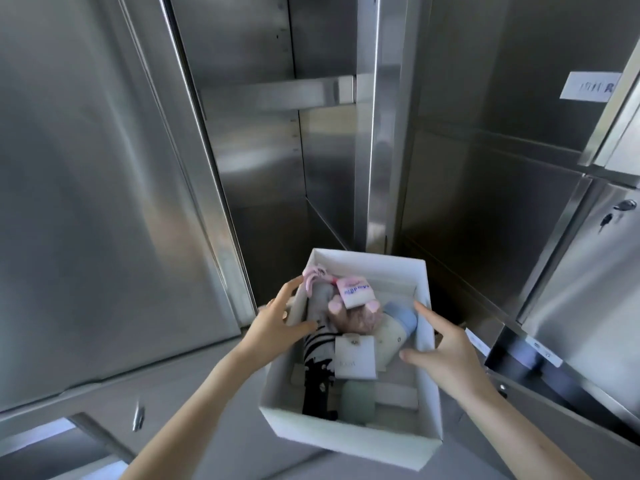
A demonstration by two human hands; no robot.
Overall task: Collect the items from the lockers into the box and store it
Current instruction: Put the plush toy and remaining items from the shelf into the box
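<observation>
A white cardboard box [349, 441] is held in front of an open steel locker [263, 174]. Inside it lie a pink plush toy [356, 317] with a pink tag [355, 291], a black-and-white striped cloth [320, 358], a white card [355, 358], a beige and blue pouch [394, 327] and a pale green item [358, 401]. My left hand [277, 323] grips the box's left wall, thumb inside. My right hand [450, 355] grips the right wall, thumb and forefinger over the rim.
The locker's open door [86, 202] stands to the left. A steel shelf [277, 93] crosses the compartment higher up. Closed lockers with a paper label [588, 86] and a key lock [620, 209] are on the right. A lower door handle [138, 415] sits bottom left.
</observation>
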